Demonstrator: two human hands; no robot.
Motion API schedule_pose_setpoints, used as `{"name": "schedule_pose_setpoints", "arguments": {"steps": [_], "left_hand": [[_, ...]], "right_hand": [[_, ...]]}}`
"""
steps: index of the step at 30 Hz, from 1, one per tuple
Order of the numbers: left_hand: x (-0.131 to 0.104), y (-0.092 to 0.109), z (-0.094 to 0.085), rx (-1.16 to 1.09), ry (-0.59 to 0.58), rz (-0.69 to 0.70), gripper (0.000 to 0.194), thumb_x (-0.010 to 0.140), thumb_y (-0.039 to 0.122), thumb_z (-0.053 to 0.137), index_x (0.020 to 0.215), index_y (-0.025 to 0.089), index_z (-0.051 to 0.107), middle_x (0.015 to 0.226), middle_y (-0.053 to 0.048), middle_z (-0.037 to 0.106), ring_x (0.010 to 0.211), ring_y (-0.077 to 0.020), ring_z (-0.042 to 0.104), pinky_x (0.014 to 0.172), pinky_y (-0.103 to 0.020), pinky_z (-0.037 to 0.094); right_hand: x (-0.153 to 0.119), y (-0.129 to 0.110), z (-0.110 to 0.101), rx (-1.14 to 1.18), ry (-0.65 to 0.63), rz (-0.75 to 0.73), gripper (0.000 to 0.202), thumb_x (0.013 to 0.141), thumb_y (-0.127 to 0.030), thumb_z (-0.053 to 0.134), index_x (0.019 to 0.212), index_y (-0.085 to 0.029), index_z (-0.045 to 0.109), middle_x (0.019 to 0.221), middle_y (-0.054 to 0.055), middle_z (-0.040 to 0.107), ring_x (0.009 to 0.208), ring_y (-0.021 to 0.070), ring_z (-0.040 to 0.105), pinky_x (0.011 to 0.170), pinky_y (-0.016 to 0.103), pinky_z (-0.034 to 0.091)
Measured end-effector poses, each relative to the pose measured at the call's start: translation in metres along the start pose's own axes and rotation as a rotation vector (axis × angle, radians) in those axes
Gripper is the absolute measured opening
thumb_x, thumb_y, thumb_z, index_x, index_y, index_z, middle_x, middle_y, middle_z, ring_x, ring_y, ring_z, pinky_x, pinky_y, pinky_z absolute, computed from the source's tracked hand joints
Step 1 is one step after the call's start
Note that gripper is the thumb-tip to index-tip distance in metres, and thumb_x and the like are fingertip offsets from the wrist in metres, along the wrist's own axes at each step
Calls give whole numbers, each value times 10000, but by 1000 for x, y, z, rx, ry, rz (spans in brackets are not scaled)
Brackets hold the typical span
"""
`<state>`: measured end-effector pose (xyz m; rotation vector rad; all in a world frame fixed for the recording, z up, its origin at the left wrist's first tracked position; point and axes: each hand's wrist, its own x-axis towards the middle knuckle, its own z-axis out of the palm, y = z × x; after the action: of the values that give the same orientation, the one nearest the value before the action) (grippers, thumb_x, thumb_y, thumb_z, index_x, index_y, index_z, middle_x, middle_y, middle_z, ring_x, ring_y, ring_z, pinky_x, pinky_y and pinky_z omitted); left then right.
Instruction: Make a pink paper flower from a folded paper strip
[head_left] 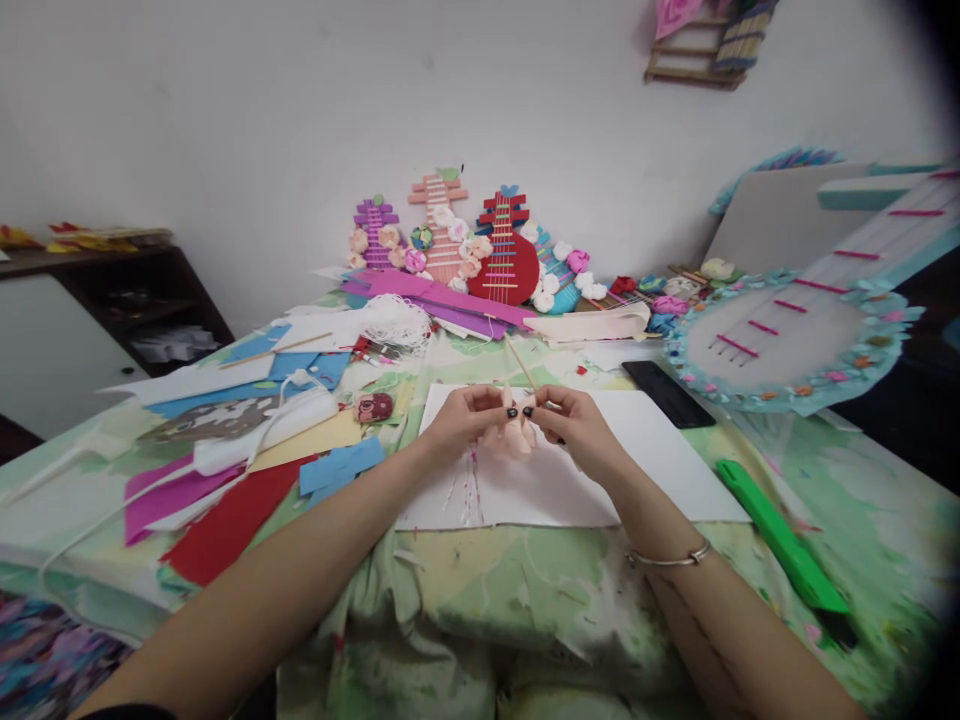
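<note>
Over a white sheet on the table, both hands meet at a peach-coloured piece of crinkled paper, shaped like a small flower. My left hand pinches its left side between thumb and fingertips. From the other side, my right hand is closed on the paper too. A thin wooden stick rises from between the hands, slanting up to the left; which fingers touch it is hard to see. Pink and white marks show on the sheet just below the left hand.
Coloured paper sheets and a white corded tool lie on the left. A green box cutter and a black phone are on the right. Decorated lute-shaped crafts stand behind; a larger one leans at right.
</note>
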<state>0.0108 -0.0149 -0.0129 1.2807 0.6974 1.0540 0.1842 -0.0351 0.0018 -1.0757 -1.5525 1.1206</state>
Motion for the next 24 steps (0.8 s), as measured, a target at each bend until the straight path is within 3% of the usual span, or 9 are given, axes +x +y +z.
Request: {"name": "schedule_pose_setpoints", "arguments": {"steps": [11,16,24], "left_hand": [[3,-2,0,-135,270,33,372,517,327,784,764,106,616,581,-7,624,465,-90,534,466,-202,400],[6,-7,-3,-155,321,47,407,508,333,793,788,102,608,628,-21,640,501,-100,562,491,-212,422],[4,-6,-5,97,227,131,348,532,333,781,736,133,582,634,-2,628,524,-98,556,472,-185,415]], "right_hand": [[2,-1,-8,-79,119,-1,165,572,-288,666,582,-146,582,469,-46,425,453,59,311,443,211,215],[2,-2,-14,-128,63,-34,170,560,-277,681,554,-134,589,505,-34,444,483,66,341,460,217,242],[2,0,-15,-128,50,45,173,594,-301,674,602,-145,600,439,-62,393,414,52,297,424,212,200]]}}
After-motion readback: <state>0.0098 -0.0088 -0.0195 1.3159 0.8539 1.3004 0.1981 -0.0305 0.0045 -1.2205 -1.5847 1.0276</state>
